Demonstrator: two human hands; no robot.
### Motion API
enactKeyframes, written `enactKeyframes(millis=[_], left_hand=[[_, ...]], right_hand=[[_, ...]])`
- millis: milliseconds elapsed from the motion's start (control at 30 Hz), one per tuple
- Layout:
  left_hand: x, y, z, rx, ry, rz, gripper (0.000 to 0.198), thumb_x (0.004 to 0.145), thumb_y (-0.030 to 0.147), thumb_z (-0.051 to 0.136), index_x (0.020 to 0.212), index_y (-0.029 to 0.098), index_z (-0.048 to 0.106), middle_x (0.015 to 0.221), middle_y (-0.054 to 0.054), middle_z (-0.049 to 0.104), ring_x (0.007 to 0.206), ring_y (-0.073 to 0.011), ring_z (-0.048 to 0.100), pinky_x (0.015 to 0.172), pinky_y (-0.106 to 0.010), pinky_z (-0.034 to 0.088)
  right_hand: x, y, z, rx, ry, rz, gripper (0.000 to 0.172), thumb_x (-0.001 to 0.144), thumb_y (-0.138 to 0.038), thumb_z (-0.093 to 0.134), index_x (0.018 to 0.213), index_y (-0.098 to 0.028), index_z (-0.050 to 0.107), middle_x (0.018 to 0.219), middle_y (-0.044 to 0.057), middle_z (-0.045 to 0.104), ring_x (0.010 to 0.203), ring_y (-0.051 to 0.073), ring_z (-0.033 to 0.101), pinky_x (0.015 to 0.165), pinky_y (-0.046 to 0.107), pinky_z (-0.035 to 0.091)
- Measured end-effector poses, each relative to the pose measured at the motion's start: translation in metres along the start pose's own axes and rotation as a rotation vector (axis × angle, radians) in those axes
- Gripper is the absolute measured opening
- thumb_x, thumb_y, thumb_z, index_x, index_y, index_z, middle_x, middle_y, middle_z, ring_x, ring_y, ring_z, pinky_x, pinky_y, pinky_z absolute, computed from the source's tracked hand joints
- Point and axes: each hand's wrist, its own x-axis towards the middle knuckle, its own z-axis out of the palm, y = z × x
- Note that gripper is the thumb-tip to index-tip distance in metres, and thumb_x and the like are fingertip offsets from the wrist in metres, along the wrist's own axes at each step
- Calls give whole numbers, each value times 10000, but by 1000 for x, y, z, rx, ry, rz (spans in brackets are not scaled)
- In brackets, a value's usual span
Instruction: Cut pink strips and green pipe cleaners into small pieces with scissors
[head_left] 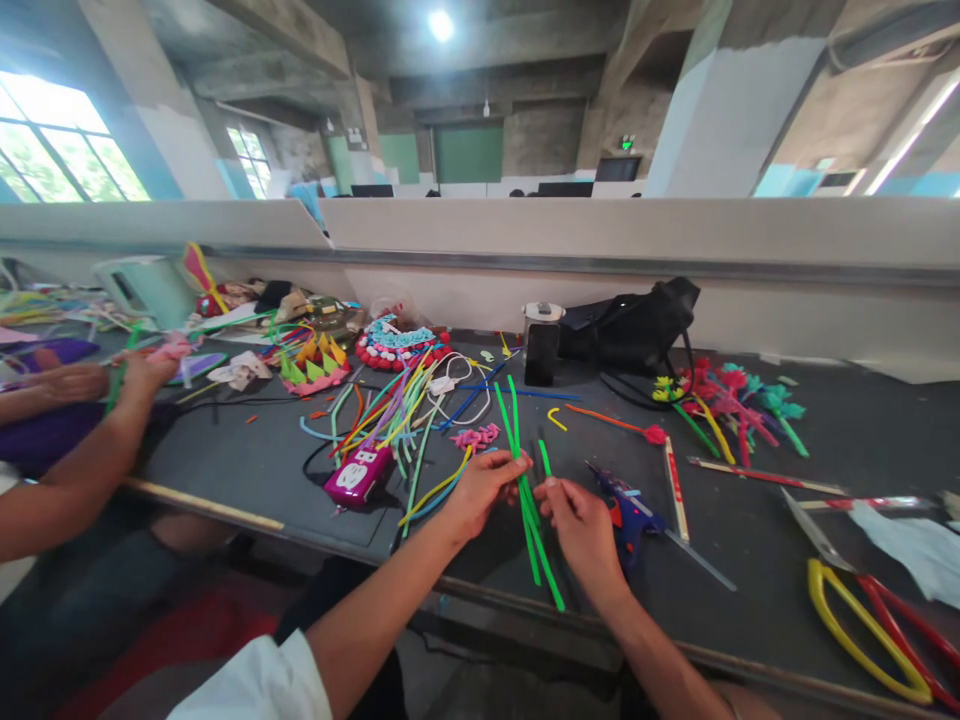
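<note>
My left hand (480,490) is closed in a pinch around crossed green pipe cleaners (513,415), which stand out above and below the fingers over the table's front edge. Close beside it, my right hand (581,525) pinches another green pipe cleaner (545,458), its tip showing above the fingertips. The lower green ends hang between both hands. To the right of my right hand lies a blue glue gun (634,515) with a clear glue stick in its back. Just beyond my left hand rests a small pile of pink curled pieces (476,437).
Loose colored pipe cleaners (405,400) and a magenta box (361,475) lie left. A phone (541,353) and black bag (630,320) stand behind. Pipe-cleaner flowers (731,400) and large scissors (862,620) are right. At far left, a co-worker's hands (146,370) hold pink and green material.
</note>
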Motion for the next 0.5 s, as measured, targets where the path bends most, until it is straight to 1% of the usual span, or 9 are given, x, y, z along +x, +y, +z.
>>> enactKeyframes(millis=[67,133,200,267,333,400,500], left_hand=[[2,-2,0,8,22,29,363,646,435,779,808,128,672,587,38,521,487,-69,465,470,-209,370],[4,-4,0,17,54,67,351,632,435,784,749,133,649,554,40,519,470,-75,465,455,-213,370],[7,-6,2,20,88,88,349,616,433,789,695,139,620,522,46,512,449,-75,457,443,-214,368],[8,-7,3,22,99,83,358,603,436,794,674,141,604,497,52,501,431,-72,448,436,-211,366],[9,-8,3,18,80,62,367,598,440,797,695,139,610,506,49,517,431,-72,458,438,-209,372],[9,-8,2,-2,63,35,375,594,437,803,726,141,614,534,46,537,442,-72,471,445,-207,384],[10,-6,-2,-37,70,-15,385,600,438,805,753,149,602,587,35,574,457,-68,483,450,-204,393]], right_hand=[[1,0,-2,-33,-13,-3,450,905,-492,424,738,-149,664,610,12,575,560,142,495,533,233,363],[2,-1,-2,-46,-82,-28,437,894,-478,447,702,-151,664,594,6,567,558,138,486,528,231,348],[2,-2,-1,-44,-137,-50,391,866,-449,498,671,-154,664,582,-5,562,561,132,479,534,227,339],[2,-3,1,-40,-149,-53,343,839,-418,535,665,-156,673,568,-16,553,552,125,465,529,224,326],[2,-2,2,-35,-134,-43,339,830,-407,539,638,-156,661,545,-25,527,535,119,448,512,222,311],[3,0,1,-25,-91,-22,352,834,-417,529,616,-161,636,536,-28,509,527,118,443,500,222,308],[6,5,-4,-8,-16,18,361,851,-450,499,654,-174,623,545,-26,522,501,119,447,479,223,324]])
